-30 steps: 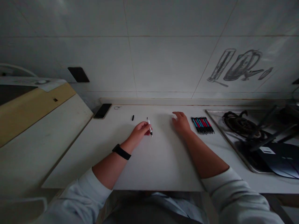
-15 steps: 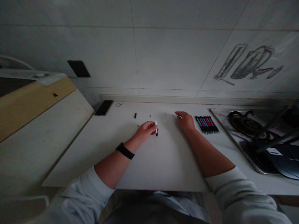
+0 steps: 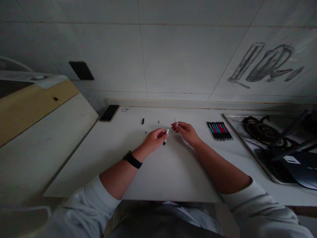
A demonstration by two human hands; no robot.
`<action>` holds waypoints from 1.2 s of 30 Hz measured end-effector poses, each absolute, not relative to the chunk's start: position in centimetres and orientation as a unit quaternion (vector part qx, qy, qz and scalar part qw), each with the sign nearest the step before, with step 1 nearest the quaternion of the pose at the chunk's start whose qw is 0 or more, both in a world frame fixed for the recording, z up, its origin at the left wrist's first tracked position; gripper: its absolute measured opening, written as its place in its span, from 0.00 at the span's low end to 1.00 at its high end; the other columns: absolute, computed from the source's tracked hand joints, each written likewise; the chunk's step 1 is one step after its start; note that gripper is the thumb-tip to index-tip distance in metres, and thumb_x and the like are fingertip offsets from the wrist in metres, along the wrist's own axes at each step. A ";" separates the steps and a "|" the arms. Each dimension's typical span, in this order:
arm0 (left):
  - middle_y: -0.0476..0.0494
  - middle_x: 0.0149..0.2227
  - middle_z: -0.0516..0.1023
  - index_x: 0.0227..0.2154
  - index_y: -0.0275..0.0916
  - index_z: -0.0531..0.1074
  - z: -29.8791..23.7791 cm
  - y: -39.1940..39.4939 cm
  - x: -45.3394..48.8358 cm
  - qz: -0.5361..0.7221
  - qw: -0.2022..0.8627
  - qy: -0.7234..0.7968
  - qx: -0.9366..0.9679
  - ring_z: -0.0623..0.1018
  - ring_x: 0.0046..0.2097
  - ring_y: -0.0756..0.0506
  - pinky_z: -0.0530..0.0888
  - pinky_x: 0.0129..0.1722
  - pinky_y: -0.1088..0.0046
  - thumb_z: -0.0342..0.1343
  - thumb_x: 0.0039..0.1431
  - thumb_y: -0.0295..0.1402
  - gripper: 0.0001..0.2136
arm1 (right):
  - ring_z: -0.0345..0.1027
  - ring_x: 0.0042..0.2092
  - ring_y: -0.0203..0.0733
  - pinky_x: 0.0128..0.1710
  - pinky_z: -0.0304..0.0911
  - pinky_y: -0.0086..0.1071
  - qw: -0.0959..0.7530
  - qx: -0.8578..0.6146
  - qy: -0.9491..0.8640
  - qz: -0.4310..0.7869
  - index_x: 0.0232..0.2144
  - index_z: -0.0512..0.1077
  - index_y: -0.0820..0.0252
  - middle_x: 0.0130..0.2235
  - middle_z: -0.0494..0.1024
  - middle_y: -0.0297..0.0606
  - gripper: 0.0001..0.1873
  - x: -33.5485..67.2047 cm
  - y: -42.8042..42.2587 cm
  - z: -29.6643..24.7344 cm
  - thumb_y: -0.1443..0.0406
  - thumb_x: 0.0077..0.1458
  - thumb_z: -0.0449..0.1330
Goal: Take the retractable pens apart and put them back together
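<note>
My left hand (image 3: 155, 138) is closed round a white pen barrel (image 3: 167, 131) with a dark tip, which slants down toward me. Just right of it, my right hand (image 3: 184, 130) has its thumb and fingers pinched at a thin white pen refill (image 3: 175, 119). Only the refill's far end shows; the fingers cover the rest. Beyond my left hand lie a small black pen part (image 3: 143, 121), a tiny dark piece (image 3: 158, 122) and another tiny piece (image 3: 146, 132), too small to name.
Several pens with blue, red and black parts (image 3: 219, 131) lie in a row on the white worktop (image 3: 170, 178). At the back left are a phone (image 3: 109, 113) and a thin ring-like item (image 3: 125, 109). A gas stove (image 3: 262, 165) borders the right side, a tiled wall the back.
My right hand has moved left and closed its fingers at the refill. The pen barrel in my left hand has tilted, its tip swinging a little left.
</note>
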State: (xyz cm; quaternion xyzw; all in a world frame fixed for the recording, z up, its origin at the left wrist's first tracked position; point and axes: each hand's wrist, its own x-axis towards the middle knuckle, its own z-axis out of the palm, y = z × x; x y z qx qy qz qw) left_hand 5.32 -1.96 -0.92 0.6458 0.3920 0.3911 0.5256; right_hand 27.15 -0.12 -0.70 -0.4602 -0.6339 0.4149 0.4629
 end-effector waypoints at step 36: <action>0.39 0.44 0.83 0.46 0.37 0.78 -1.4 -2.3 5.9 0.415 0.547 0.351 0.637 0.80 0.41 0.45 0.75 0.45 0.66 0.64 0.60 0.40 0.15 | 0.75 0.50 0.46 0.54 0.67 0.42 0.428 -0.313 -0.590 0.609 0.49 0.80 0.54 0.48 0.82 0.42 0.21 24.6 -2.5 0.4 0.50 0.60 0.64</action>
